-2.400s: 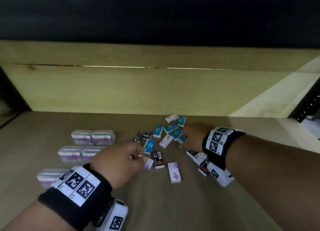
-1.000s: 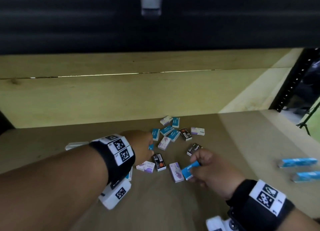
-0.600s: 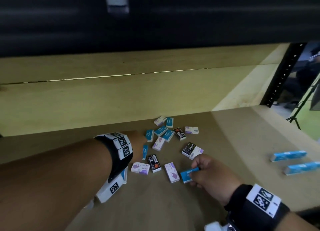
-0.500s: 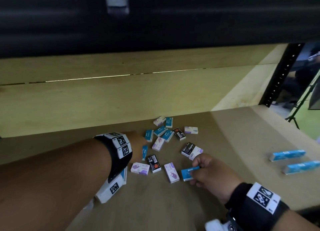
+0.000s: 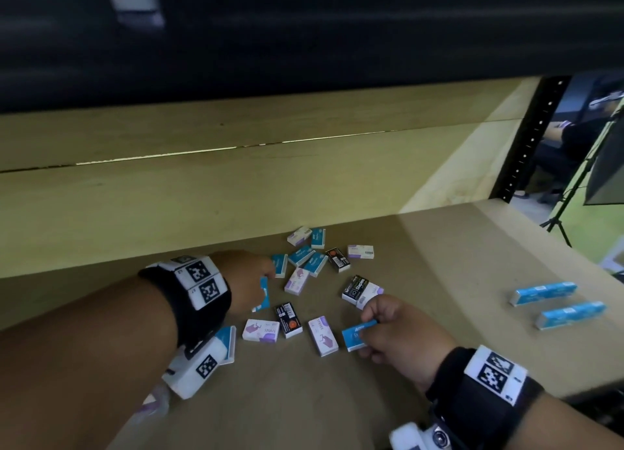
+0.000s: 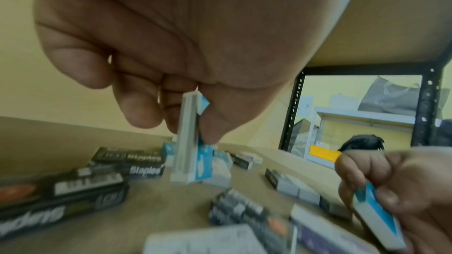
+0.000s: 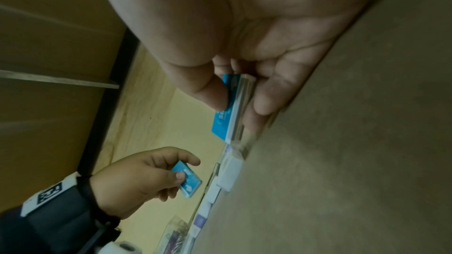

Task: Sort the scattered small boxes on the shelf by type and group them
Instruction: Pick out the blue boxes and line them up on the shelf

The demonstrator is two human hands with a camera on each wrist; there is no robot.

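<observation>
now both hands carry a blue box, where 2.4 s ago each was only reaching into the pile with nothing showing in it. the right hand (image 5: 398,335) has drawn back from the heap's far edge to its 5 o'clock side, and the left hand (image 5: 248,282) has crossed to the 9 o'clock side. that suggests the blue type is being pulled out next, probably bound for the two blue rows (image 5: 557,302) lying well apart at 3 o'clock on the shelf (image 5: 439,253).

the right hand pinches its blue box (image 5: 356,335) between thumb and curled fingers, knuckles up, low over the board. the left hand, wrist bent down, pinches the other blue box (image 6: 193,142) on edge, its lower end at or just above the board. purple, black and more blue boxes remain mixed in the heap (image 5: 315,280) between the hands.
</observation>
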